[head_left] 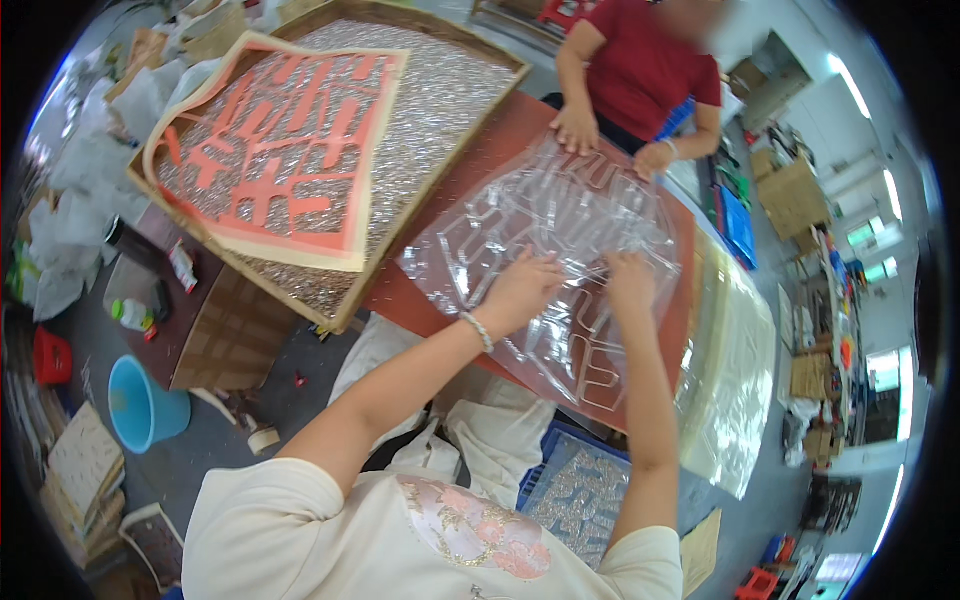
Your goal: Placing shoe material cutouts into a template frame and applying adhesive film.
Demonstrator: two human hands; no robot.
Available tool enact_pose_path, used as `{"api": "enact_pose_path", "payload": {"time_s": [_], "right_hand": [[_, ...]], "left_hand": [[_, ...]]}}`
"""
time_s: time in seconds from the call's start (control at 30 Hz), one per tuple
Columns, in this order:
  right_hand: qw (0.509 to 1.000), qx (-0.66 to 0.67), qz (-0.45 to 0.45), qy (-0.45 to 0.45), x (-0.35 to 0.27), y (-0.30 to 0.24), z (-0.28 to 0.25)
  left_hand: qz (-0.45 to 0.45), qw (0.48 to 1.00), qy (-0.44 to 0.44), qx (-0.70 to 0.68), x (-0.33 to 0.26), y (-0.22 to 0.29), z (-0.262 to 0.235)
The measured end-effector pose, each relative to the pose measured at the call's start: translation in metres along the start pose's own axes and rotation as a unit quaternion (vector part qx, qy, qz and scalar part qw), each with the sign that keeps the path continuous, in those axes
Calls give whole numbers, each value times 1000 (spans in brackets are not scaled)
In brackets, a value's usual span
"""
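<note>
A clear plastic sheet point(520, 225) with cut-out-looking line shapes lies wrinkled and glossy over a reddish-brown board point(440, 312). My left hand point(522, 292) rests on its middle, open, with the fingers spread. To the right, my right hand point(630, 285) has its fingers bent down and drawn together on the sheet, seemingly pinching it; the fingertips are partly hidden. Across the board, a person in a dark red shirt has one hand point(577, 128) flat on the sheet's far edge and the other hand point(655, 158) at its far right corner.
A wood-framed tray point(440, 200) of shiny silvery bits stands left, with a coral patterned sheet point(345, 215) on it. Clear film sheets point(735, 370) hang at the board's right. A blue crate point(540, 470) sits below; a light-blue bucket point(150, 410) stands on the floor left.
</note>
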State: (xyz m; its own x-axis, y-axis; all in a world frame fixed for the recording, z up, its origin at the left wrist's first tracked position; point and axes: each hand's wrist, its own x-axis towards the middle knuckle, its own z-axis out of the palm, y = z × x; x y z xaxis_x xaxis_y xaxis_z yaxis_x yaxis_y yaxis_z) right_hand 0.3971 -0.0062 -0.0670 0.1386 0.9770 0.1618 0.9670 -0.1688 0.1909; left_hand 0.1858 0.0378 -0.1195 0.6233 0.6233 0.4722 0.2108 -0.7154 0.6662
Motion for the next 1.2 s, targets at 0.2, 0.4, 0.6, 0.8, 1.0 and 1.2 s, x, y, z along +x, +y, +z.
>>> {"api": "enact_pose_path", "payload": {"time_s": [0.2, 0.4, 0.6, 0.8, 1.0, 1.2], "right_hand": [[967, -137, -142, 161, 86, 41, -7], [941, -289, -173, 19, 145, 140, -2], [975, -162, -119, -90, 96, 130, -42], [946, -312, -67, 60, 19, 117, 29], [957, -287, 34, 27, -6, 129, 24], [973, -231, 7, 19, -62, 150, -17]], "left_hand": [[22, 999, -23, 31, 2, 11, 5], [15, 998, -39, 36, 2, 18, 7], [27, 999, 4, 38, -1, 14, 3], [20, 998, -39, 39, -12, 38, -10], [39, 998, -55, 6, -17, 53, -4], [0, 996, -83, -16, -29, 64, -7]]}}
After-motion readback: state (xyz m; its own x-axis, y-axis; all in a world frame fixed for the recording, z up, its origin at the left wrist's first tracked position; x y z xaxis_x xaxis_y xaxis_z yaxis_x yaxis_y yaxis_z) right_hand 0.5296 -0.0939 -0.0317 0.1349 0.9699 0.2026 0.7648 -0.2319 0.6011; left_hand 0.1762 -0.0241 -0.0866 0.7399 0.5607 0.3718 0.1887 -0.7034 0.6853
